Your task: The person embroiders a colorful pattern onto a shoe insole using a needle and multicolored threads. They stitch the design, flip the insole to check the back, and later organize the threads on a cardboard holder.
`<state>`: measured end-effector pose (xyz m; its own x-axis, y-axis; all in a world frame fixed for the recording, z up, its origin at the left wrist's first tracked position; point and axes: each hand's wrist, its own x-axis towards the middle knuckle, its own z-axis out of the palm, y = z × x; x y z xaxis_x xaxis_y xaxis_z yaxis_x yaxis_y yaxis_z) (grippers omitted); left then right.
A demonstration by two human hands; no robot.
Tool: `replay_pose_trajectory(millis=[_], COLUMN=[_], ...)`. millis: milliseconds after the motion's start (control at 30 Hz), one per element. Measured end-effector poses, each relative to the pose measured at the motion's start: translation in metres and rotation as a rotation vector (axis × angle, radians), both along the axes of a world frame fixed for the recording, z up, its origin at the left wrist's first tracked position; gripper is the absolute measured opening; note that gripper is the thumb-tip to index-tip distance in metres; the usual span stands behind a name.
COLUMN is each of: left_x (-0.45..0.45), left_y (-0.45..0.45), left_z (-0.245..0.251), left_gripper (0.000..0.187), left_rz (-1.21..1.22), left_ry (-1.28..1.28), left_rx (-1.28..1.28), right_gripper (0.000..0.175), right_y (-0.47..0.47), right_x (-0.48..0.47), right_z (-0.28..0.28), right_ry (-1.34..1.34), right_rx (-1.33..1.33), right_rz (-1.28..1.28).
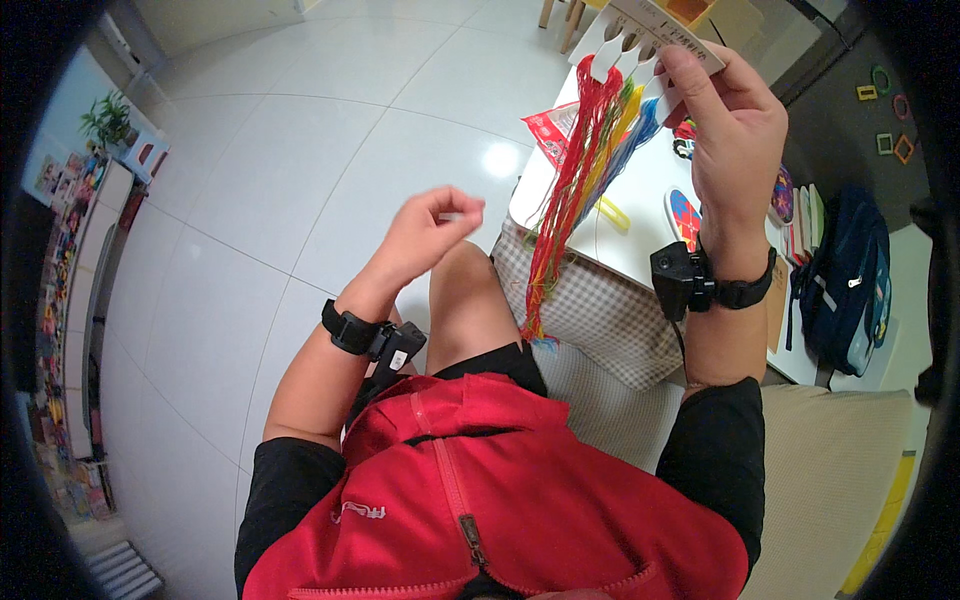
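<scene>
My right hand (724,112) is raised at the upper right, its thumb and fingers pinching a white thread organizer card (637,34) that bears writing. From slots in the card hang long skeins of embroidery thread (574,180) in red, green, yellow and blue, their ends dangling near my knee. My left hand (439,221) is in the air over my lap, left of the threads and not touching them. Its fingers are curled towards the thumb; whether a thin strand lies between them cannot be seen.
Behind the threads stands a white table (637,247) with a checked cloth (585,300). On it lie a red printed packet (547,135), a yellow plastic item (613,214) and a patterned oval piece (682,217). A dark blue backpack (847,277) and books (804,217) stand at the right.
</scene>
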<state>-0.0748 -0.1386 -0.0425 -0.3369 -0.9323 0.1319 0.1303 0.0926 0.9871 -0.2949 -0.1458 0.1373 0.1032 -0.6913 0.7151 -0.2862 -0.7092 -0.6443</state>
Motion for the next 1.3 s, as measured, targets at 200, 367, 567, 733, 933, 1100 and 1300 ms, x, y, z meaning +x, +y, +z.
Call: replay_pose_trajectory(millis=[200,367,567,733,933,1100,1300], left_x=[-0.033,-0.039,-0.030,-0.014,-0.005,-0.039,-0.045], left_y=[-0.006,-0.001,0.000,0.001,0.003,-0.011,0.005], left_z=[0.067,0.086,0.056,0.006,-0.015,0.038,0.064], left_gripper=[0.028,0.021,0.019,0.025,0.050,0.090,0.064], left_rz=[0.182,0.073,-0.247,-0.274,-0.201,-0.223,-0.779], left_ry=[0.343,0.288,0.216,0.020,0.122,0.396,0.371], left_rx=[-0.406,-0.335,-0.065,0.023,-0.069,-0.319,-0.021], right_gripper=[0.014,0.013,0.016,0.020,0.014,0.013,0.013], right_y=[0.010,0.014,0.007,-0.001,0.002,0.007,0.007], right_x=[0.026,0.036,0.025,0.015,0.016,0.031,0.023], right_z=[-0.008,-0.015,-0.014,0.001,0.024,0.033,0.038], right_ry=[0.026,0.112,0.089,0.080,0.085,0.113,0.121], right_rx=[0.047,0.028,0.037,-0.016,-0.107,-0.036,-0.053], right_rz=[0.046,-0.011,0.021,-0.026,-0.004,0.096,0.153])
